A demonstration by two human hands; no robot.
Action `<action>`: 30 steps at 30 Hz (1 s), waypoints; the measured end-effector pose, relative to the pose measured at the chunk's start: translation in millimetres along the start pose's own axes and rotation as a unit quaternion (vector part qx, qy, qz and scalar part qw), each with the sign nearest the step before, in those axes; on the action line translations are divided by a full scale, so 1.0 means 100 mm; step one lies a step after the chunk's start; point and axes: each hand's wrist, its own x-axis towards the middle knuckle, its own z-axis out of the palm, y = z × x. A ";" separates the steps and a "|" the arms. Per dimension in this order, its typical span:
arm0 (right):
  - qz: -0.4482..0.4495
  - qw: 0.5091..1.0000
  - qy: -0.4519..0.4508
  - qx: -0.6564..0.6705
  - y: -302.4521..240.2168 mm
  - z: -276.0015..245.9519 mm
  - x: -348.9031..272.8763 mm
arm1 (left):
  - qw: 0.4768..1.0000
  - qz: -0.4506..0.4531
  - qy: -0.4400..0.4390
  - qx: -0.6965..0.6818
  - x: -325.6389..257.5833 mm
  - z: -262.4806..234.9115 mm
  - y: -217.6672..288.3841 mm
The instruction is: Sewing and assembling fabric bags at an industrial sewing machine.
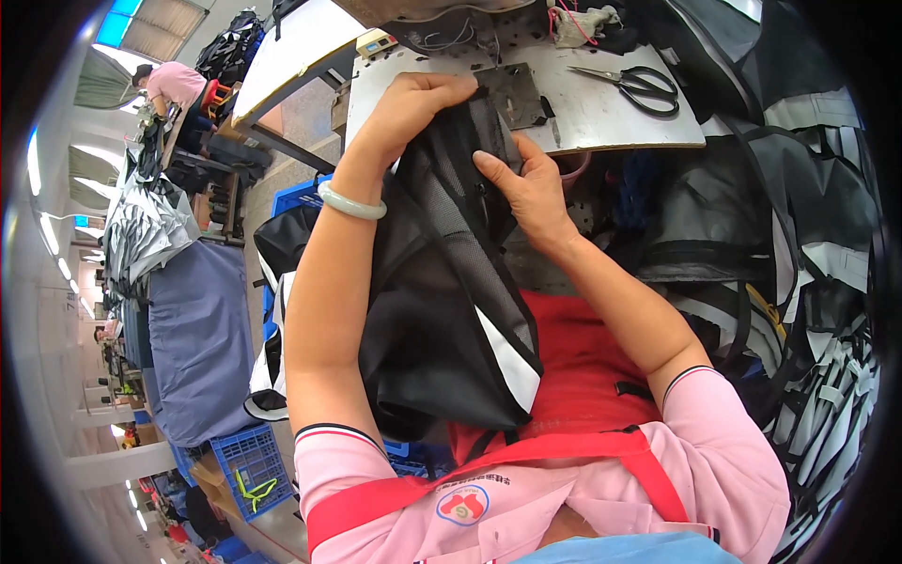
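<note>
A black fabric piece with a mesh panel and white trim [451, 310] hangs from the edge of a sewing table [601, 117] down over my lap. My left hand [413, 103] grips its top edge at the table's front, a pale green bangle [349, 203] on that wrist. My right hand [531, 188] lies flat on the mesh a little lower, fingers pressing the cloth. A dark metal plate [512, 94] sits on the table just beyond both hands.
Black-handled scissors [639, 86] lie on the table to the right. Piles of black and white fabric pieces [799, 282] fill the right side. A blue crate [249, 465] stands at lower left. Another person in pink [174, 83] sits far left.
</note>
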 end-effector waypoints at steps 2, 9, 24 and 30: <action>-0.002 1.000 0.001 -0.002 -0.01 -0.03 0.01 | 0.999 -0.006 -0.032 0.002 0.00 -0.01 0.00; -0.004 1.000 0.002 0.003 0.08 -0.14 0.28 | 0.999 0.006 0.019 -0.042 0.31 0.06 -0.17; 0.013 1.000 0.000 0.013 0.02 -0.22 0.35 | 0.991 -0.023 -0.011 -0.130 0.46 0.10 -0.25; 0.063 0.998 0.004 -0.004 0.20 -0.31 0.25 | 0.998 0.061 0.005 -0.009 0.33 0.08 -0.30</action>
